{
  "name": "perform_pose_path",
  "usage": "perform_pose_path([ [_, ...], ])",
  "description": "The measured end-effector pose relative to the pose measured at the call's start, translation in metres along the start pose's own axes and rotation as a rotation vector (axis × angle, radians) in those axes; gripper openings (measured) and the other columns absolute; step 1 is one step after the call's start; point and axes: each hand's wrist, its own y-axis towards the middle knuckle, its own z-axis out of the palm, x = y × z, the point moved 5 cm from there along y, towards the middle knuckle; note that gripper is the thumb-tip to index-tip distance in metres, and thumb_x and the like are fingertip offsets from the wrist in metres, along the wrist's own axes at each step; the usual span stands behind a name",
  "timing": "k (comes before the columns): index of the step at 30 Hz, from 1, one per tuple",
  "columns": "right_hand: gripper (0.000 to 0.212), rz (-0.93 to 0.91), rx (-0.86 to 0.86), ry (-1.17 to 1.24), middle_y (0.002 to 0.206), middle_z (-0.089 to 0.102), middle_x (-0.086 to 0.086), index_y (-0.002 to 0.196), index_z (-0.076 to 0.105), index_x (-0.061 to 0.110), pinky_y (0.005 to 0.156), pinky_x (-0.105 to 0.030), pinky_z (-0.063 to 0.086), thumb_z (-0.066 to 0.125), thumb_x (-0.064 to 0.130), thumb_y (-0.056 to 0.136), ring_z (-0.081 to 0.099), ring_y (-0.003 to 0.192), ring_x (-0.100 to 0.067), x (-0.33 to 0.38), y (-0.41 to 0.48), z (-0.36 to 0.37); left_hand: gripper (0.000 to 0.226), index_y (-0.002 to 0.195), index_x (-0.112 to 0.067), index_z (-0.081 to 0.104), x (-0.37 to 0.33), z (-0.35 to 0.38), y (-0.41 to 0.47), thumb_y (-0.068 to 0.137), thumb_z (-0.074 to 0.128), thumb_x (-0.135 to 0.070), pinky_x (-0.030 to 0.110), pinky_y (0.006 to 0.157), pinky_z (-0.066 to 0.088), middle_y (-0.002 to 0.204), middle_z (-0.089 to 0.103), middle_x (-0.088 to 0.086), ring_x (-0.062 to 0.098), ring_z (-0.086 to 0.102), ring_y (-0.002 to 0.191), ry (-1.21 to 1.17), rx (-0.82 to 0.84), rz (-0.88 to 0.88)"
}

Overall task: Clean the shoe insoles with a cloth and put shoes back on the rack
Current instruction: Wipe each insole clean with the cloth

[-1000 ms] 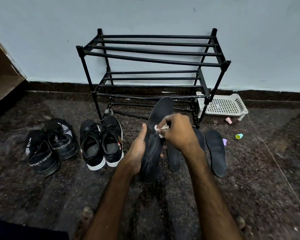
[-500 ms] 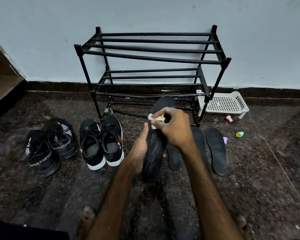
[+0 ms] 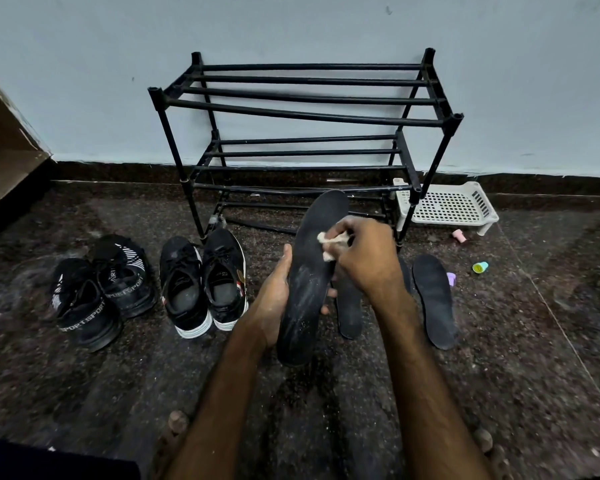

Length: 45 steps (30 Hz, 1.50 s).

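A white perforated tray (image 3: 447, 206) lies by the wall (image 3: 291, 22), a pink piece (image 3: 459, 236) and green cap (image 3: 480, 267) nearby.

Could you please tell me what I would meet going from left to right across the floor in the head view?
SPORT-lettered shoes → white-soled black sneakers → held insole → rightmost floor insole → green cap

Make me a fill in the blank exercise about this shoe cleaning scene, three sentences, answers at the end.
1. The left hand holds an insole while the right hand presses a ____ on it.
2. ____ shoes stand on the floor left of the rack.
3. The rack has ____ tiers, none holding a shoe.

Missing words: cloth; four; three.
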Motion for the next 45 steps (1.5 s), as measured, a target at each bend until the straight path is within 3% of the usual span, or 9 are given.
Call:
perform_pose_path([
  [3,0.015,0.027,-0.162,0.021,0.085,0.068,0.009,0.082,0.066,0.025,0.07,-0.026,0.055,0.08,0.019,0.079,0.065,0.077,-0.008,0.002,0.0,-0.002,0.069,0.11,-0.006,0.066,0.004,0.003,0.003,0.097,0.028,-0.062,0.032,0.055,0.052,0.084,0.072,0.013,0.022,0.066,0.066,0.064,-0.019,0.006],
  [7,0.016,-0.059,0.054,0.109,0.077,0.065,0.012,0.084,0.07,0.023,0.058,-0.008,0.041,0.083,0.019,0.076,0.056,0.064,0.004,0.021,-0.006,0.015,0.065,0.117,-0.011,0.065,-0.001,0.0,0.001,0.098,0.029,-0.062,0.031,0.056,0.052,0.086,0.072,0.011,0.02,0.067,0.067,0.001,-0.022,0.021],
  [11,0.016,0.086,-0.175,-0.01,0.087,0.069,0.004,0.082,0.062,0.024,0.07,-0.031,0.056,0.078,0.018,0.082,0.066,0.077,-0.014,-0.003,-0.003,-0.001,0.069,0.105,-0.005,0.066,-0.004,0.0,0.0,0.096,0.029,-0.062,0.03,0.05,0.051,0.078,0.072,0.012,0.02,0.067,0.061,0.087,-0.023,0.027],
  [18,0.025,-0.043,-0.066,0.165,0.091,0.068,0.01,0.093,0.063,0.025,0.074,-0.018,0.052,0.08,0.013,0.078,0.063,0.082,-0.004,0.024,-0.005,0.014,0.068,0.127,-0.012,0.062,0.0,-0.002,0.003,0.096,0.029,-0.063,0.036,0.07,0.051,0.107,0.07,0.015,0.024,0.067,0.085,0.091,-0.07,0.044],
  [22,0.029,0.11,-0.141,-0.02,0.095,0.065,0.004,0.096,0.054,0.024,0.073,-0.024,0.048,0.075,0.009,0.082,0.063,0.087,-0.014,-0.007,-0.003,0.002,0.072,0.114,-0.006,0.065,-0.004,-0.002,0.002,0.093,0.026,-0.063,0.031,0.054,0.052,0.089,0.07,0.013,0.019,0.069,0.067,0.175,-0.064,0.063],
  [27,0.038,-0.008,-0.036,0.132,0.096,0.066,0.005,0.101,0.054,0.024,0.069,-0.016,0.052,0.08,0.01,0.078,0.064,0.083,-0.008,0.015,-0.004,0.017,0.067,0.125,-0.011,0.061,-0.001,-0.002,0.004,0.098,0.025,-0.06,0.032,0.06,0.052,0.09,0.072,0.011,0.02,0.066,0.072,0.144,-0.09,0.069],
  [31,0.032,0.024,-0.174,0.093,0.099,0.064,0.005,0.103,0.053,0.021,0.068,-0.014,0.05,0.075,0.009,0.084,0.062,0.086,-0.009,0.005,-0.001,0.005,0.073,0.128,-0.006,0.059,-0.003,-0.004,0.006,0.097,0.023,-0.061,0.033,0.058,0.052,0.094,0.072,0.014,0.022,0.069,0.07,0.167,-0.067,0.068],
  [35,0.035,0.08,-0.016,0.045,0.096,0.064,0.003,0.1,0.051,0.022,0.056,-0.01,0.044,0.077,0.008,0.08,0.063,0.083,-0.012,-0.005,-0.002,0.013,0.072,0.123,-0.006,0.06,0.0,-0.007,0.006,0.097,0.022,-0.062,0.029,0.052,0.052,0.084,0.071,0.012,0.022,0.067,0.063,0.153,-0.091,0.059],
  [45,0.034,0.041,-0.18,0.09,0.094,0.065,0.005,0.1,0.053,0.023,0.078,-0.029,0.056,0.076,0.006,0.081,0.065,0.086,-0.012,-0.007,0.0,0.009,0.076,0.127,0.0,0.058,0.002,-0.004,0.003,0.099,0.024,-0.061,0.03,0.05,0.052,0.092,0.069,0.017,0.023,0.067,0.065,0.209,-0.051,0.053],
])
